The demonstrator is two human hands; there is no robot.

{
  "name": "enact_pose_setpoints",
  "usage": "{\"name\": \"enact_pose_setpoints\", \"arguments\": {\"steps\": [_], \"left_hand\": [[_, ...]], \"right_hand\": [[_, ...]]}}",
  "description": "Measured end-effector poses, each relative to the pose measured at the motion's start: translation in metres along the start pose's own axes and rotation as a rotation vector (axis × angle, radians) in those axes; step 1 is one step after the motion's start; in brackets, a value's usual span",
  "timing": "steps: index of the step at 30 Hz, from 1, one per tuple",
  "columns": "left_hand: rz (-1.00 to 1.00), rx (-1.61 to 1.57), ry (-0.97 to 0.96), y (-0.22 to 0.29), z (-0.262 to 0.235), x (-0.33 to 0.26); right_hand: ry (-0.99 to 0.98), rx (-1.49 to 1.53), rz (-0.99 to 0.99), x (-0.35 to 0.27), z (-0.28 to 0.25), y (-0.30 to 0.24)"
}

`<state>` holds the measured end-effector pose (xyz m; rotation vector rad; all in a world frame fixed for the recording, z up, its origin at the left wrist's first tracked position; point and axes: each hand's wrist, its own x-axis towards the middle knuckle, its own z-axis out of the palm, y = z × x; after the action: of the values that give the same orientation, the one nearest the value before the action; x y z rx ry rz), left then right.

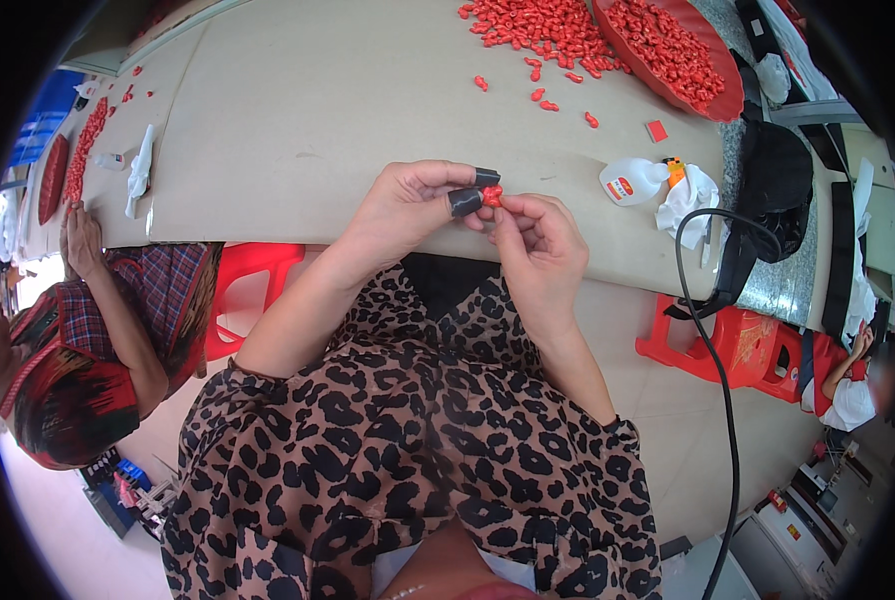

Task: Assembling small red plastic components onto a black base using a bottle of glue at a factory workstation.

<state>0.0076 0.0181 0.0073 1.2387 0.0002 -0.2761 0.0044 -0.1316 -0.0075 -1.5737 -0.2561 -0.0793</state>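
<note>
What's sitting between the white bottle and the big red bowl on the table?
A small red square thing lies between the bottle and the bowl, in the head view.

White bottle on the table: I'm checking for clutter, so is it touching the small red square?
Apart. The head view shows it: a strip of the table is visible between the white bottle and the small red square.
</note>
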Motion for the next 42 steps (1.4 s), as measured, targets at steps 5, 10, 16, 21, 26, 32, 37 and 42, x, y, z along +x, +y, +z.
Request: {"name": "enact_pose_setpoints", "arguments": {"steps": [5,10,16,21,26,32,37,42], "left_hand": [[-0.013,-0.013,0.011,-0.001,0.001,0.001],[-0.022,-0.027,0.011,0.004,0.003,0.001],[-0.021,-0.032,-0.013,0.002,0.001,0.002],[-0.015,-0.004,-0.030,0.002,0.000,0.001],[0.008,-0.030,-0.007,0.003,0.002,0.002],[-0.018,-0.025,0.010,0.008,0.006,0.005],[-0.059,-0.027,0.022,0.009,0.007,0.005],[-0.158,-0.077,0.000,0.019,0.011,0.018]], "right_hand": [[-0.010,-0.039,-0.046,0.000,-0.001,-0.003],[0.025,0.049,0.081,0.002,-0.006,-0.005],[0.058,-0.060,0.056,0.007,-0.019,0.005],[0.053,-0.067,0.044,0.006,-0.018,0.005],[0.033,-0.080,0.052,0.007,-0.018,0.003],[0.023,-0.077,0.040,0.010,-0.020,0.002],[0.009,-0.067,-0.001,0.010,-0.024,0.004],[-0.013,-0.083,0.000,0.005,-0.026,0.001]]}}
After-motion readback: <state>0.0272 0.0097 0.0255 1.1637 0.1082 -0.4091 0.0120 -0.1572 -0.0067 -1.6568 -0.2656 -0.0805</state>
